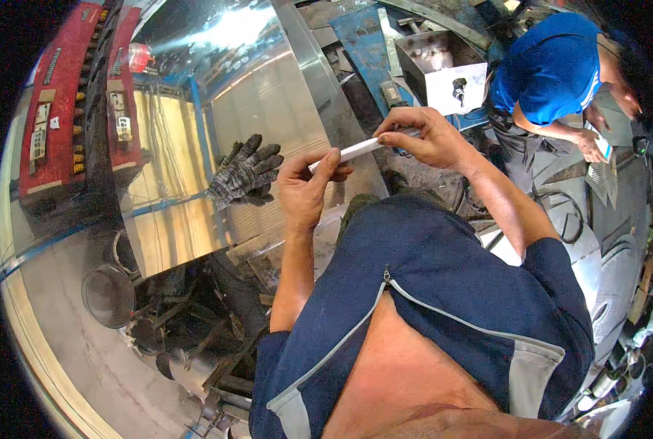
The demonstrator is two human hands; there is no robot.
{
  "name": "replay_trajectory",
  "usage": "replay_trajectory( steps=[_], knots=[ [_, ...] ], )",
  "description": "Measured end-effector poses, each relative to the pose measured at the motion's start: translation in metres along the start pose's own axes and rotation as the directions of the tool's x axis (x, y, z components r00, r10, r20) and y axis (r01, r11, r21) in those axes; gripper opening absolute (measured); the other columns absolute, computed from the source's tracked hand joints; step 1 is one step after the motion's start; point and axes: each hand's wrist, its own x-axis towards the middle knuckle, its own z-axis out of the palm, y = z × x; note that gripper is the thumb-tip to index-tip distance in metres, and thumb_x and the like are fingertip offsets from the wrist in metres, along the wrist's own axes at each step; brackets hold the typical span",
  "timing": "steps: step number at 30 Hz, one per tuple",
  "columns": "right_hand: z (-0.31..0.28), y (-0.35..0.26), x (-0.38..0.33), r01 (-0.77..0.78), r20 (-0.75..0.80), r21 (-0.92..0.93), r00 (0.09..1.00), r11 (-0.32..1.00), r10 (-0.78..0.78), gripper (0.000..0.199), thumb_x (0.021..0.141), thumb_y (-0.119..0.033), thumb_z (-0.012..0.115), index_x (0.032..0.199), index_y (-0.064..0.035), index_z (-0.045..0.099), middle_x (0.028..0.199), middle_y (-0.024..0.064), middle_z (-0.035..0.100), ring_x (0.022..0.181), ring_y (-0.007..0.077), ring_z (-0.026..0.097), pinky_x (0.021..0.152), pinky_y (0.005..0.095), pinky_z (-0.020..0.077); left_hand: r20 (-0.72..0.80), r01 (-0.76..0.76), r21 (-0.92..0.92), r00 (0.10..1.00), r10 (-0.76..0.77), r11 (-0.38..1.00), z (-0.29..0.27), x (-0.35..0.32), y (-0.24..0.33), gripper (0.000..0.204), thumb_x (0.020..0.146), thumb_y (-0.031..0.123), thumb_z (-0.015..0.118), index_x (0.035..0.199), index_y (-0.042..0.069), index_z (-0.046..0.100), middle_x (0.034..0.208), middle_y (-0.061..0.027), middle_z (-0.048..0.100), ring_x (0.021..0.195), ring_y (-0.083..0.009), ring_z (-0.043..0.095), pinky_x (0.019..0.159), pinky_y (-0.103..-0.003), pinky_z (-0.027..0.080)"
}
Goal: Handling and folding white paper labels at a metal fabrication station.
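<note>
Between my two hands stretches a narrow white strip (360,150), held above the edge of a shiny metal sheet (304,102); its material I cannot make out. My left hand (306,186) pinches its left end between thumb and fingers. The other end sits in the closed fingers of my right hand (427,139), which hide part of it. Just left of my left hand, a pair of grey knitted work gloves (244,174) with dark fingers lies on the sheet.
A red machine part (61,102) stands at far left, mirrored in the sheet. Beyond my right hand are an open metal box (451,77) and a blue surface (359,44). At right, a person in a blue shirt (549,69) bends over, holding a flat, light-blue-edged object (603,146).
</note>
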Motion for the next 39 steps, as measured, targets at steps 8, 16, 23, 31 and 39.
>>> replay_trajectory(
  steps=[8, 16, 23, 31, 39],
  knots=[
    [0.003, 0.0, 0.007, 0.106, 0.269, -0.281, 0.963, 0.954, -0.028, 0.027, 0.092, -0.033, 0.062, 0.1, -0.0073, 0.064, 0.083, 0.0143, 0.067, 0.075, 0.0302, 0.064, 0.066, 0.0387, 0.0476, 0.036, -0.163, 0.161, 0.987, 0.159, 0.973, -0.002, -0.006, -0.008, 0.014, 0.087, 0.011, 0.071, 0.093, -0.002, 0.07, 0.081, -0.0078, 0.07, 0.071, -0.0127, 0.068, 0.064, -0.023, 0.054],
    [0.02, -0.004, 0.008, 0.004, 0.299, -0.093, 0.954, 0.996, 0.025, 0.026, 0.092, -0.029, 0.06, 0.095, -0.0036, 0.065, 0.074, 0.0109, 0.068, 0.065, 0.0241, 0.063, 0.061, 0.0356, 0.0465, 0.088, -0.078, 0.131, 0.994, 0.067, 0.988, -0.003, -0.001, -0.006, 0.017, 0.089, 0.015, 0.069, 0.096, -0.001, 0.071, 0.083, -0.0065, 0.07, 0.073, -0.0112, 0.066, 0.065, -0.024, 0.053],
    [0.033, -0.007, 0.0, -0.108, 0.277, 0.05, 0.957, 0.993, 0.09, 0.022, 0.093, -0.02, 0.059, 0.096, 0.0002, 0.067, 0.073, 0.0055, 0.066, 0.068, 0.0106, 0.061, 0.06, 0.0266, 0.0455, 0.01, -0.117, 0.049, 0.993, 0.116, 0.992, -0.004, -0.008, -0.017, 0.024, 0.095, 0.023, 0.063, 0.099, 0.001, 0.072, 0.088, -0.006, 0.071, 0.08, -0.0114, 0.064, 0.075, -0.025, 0.051],
    [0.044, -0.003, 0.011, -0.018, 0.103, 0.15, 0.995, 0.988, 0.002, 0.021, 0.094, -0.018, 0.057, 0.099, 0.0006, 0.066, 0.079, 0.0045, 0.066, 0.068, 0.0086, 0.054, 0.062, 0.0263, 0.0441, -0.044, -0.09, -0.102, 0.995, 0.086, 0.991, 0.022, -0.005, -0.017, 0.017, 0.09, 0.009, 0.067, 0.103, -0.001, 0.07, 0.097, -0.0059, 0.069, 0.089, -0.0118, 0.062, 0.079, -0.026, 0.049],
    [0.028, -0.017, 0.01, -0.211, 0.208, 0.206, 0.964, 0.956, 0.168, 0.028, 0.095, -0.027, 0.058, 0.101, -0.0007, 0.066, 0.076, 0.0032, 0.065, 0.063, 0.0089, 0.054, 0.056, 0.0251, 0.0436, -0.112, -0.192, -0.167, 0.978, 0.175, 0.967, 0.029, 0.003, -0.019, 0.02, 0.09, 0.01, 0.067, 0.107, 0.0, 0.069, 0.102, -0.0104, 0.07, 0.093, -0.0158, 0.064, 0.087, -0.031, 0.048]
  ],
)
